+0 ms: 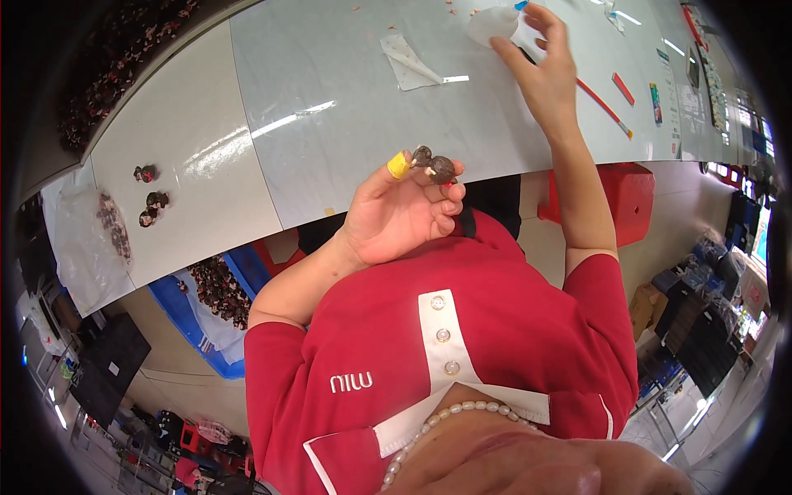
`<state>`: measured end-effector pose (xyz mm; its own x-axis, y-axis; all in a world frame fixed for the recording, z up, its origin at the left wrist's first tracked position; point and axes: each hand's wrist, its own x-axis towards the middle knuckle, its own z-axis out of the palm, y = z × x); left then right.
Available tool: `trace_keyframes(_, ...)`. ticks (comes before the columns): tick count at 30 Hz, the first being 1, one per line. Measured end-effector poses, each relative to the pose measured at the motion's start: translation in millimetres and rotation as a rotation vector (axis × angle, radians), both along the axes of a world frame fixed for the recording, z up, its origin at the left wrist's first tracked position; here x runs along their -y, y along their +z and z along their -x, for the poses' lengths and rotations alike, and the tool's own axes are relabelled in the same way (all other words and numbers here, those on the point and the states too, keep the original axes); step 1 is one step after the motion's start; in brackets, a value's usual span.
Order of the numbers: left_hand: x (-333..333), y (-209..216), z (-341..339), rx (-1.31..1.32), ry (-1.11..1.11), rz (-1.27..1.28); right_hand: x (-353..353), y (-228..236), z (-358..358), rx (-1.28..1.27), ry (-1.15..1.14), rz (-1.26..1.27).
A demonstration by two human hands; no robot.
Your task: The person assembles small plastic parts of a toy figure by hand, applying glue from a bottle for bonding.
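In your left hand [396,213] you have two dark balls [441,171], and at your right hand [546,76] one white bottle [487,29]. Your table [346,157] carries two dark clumps [153,209], one white sheet [404,62], one red stick [601,105], one red bar [623,88] and one green tube [656,104].

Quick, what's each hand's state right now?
Left hand: closed on a small dark brown piece.
Right hand: curled at a whitish container; firm grip can't be told.
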<state>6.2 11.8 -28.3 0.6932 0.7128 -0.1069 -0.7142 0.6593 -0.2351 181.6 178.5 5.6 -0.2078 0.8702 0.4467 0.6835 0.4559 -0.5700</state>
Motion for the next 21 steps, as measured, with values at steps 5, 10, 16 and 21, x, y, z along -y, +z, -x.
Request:
trace_keyframes(5,4,1,5,-0.139,0.033,0.018,51,-1,-18,-0.478,0.188,0.124)
trace_keyframes(10,8,4,5,-0.193,0.037,-0.047,96,12,-8,-0.391,0.698,0.469)
trace_keyframes(16,18,-2,2,-0.218,0.047,-0.127,108,3,-4,-0.326,0.79,0.175)
trace_keyframes(21,19,0,3,-0.184,0.015,-0.224,109,5,-5,-0.309,0.857,-0.052)
